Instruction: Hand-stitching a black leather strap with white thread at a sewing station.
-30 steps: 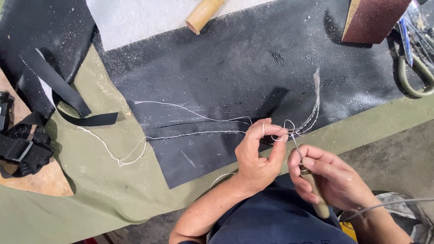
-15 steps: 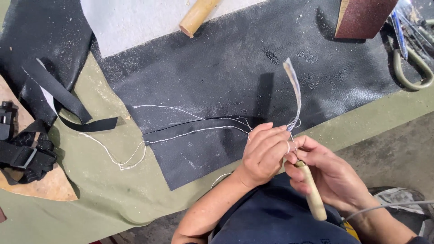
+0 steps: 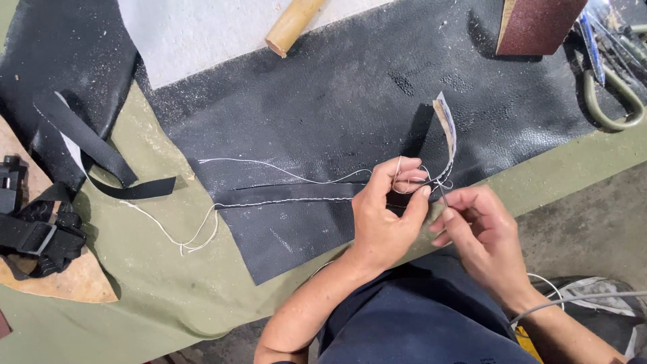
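Where both meet, left hand (image 3: pixel 385 216) pinches strap (image 3: pixel 296 194); right hand (image 3: pixel 480 236) adjacent.

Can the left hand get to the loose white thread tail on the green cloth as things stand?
Probably yes. The thread tail lies in the open on the green cloth, nothing over it, but the left hand is pinching the stitched black strap and would have to let go.

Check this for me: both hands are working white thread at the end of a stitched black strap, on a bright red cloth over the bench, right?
Not quite. The cloth is olive green, not red, as the head view shows. The rest holds: the left hand and right hand work white thread at the black strap.
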